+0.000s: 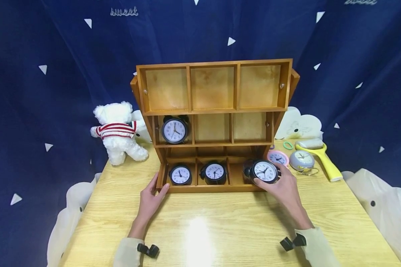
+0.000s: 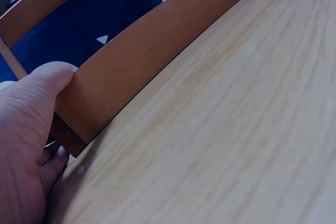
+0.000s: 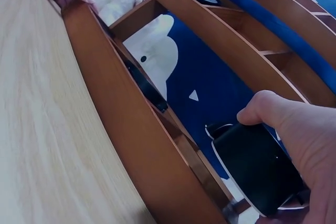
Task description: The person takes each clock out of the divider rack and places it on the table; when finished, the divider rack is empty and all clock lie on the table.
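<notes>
My right hand (image 1: 286,190) holds a black twin-bell alarm clock (image 1: 265,171) by its rim. The clock lies tilted, face up and bells to the left, over the bottom right compartment of a three-tier wooden shelf (image 1: 214,112). In the right wrist view the black back of this clock shows close over the front board. My left hand (image 1: 151,195) grips the front left corner of the bottom tier, thumb on the front board (image 2: 136,51) and fingers around the side. Two black clocks, a left one (image 1: 180,175) and a middle one (image 1: 215,172), sit in the bottom tier.
Another black clock (image 1: 174,130) stands in the middle tier's left compartment. A white teddy bear (image 1: 118,131) is left of the shelf. To the right lie a pink clock (image 1: 278,158), a grey clock (image 1: 302,159), a yellow-handled lint roller (image 1: 329,165) and a green ring (image 1: 288,145).
</notes>
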{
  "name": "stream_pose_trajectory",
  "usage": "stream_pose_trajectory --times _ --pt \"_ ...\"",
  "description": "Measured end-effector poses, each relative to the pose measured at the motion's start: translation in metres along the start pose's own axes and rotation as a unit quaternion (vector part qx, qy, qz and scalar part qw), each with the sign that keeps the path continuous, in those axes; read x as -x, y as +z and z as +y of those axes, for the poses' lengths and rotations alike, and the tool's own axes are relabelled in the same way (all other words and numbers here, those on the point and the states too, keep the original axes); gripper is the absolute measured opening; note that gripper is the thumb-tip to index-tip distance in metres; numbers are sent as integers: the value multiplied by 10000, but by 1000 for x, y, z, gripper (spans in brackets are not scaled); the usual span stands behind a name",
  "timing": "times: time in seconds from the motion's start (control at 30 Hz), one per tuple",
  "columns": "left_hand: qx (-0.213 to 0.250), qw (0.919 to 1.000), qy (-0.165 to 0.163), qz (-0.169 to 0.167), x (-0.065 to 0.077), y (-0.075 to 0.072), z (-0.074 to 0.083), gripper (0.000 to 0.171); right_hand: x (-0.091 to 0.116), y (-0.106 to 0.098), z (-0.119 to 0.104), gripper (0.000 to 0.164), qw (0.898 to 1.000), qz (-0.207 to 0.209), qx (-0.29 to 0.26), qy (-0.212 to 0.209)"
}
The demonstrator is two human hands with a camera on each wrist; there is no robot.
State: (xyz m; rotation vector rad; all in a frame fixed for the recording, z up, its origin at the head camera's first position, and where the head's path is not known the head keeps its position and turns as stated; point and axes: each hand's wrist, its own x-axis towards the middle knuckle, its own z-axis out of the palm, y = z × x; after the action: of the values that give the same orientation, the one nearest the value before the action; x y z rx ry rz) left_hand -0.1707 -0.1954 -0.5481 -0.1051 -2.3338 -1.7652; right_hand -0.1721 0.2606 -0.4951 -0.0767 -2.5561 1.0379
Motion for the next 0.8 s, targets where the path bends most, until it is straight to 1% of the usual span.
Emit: stream_pose_trajectory --times 0.17,0.4,0.57,0.8 --pt "-20 10000 19 1 -1 0 0 70 9 -11 8 87 9997 197 57 140" --pt "163 9999 -13 55 -1 1 -1 69 20 -26 19 87 9979 448 113 448" --pt "170 9998 -39 64 -1 1 0 69 27 -37 32 85 9946 740 163 710" --pt "38 10000 -6 41 0 0 0 70 36 -55 48 86 9884 1053 170 1079"
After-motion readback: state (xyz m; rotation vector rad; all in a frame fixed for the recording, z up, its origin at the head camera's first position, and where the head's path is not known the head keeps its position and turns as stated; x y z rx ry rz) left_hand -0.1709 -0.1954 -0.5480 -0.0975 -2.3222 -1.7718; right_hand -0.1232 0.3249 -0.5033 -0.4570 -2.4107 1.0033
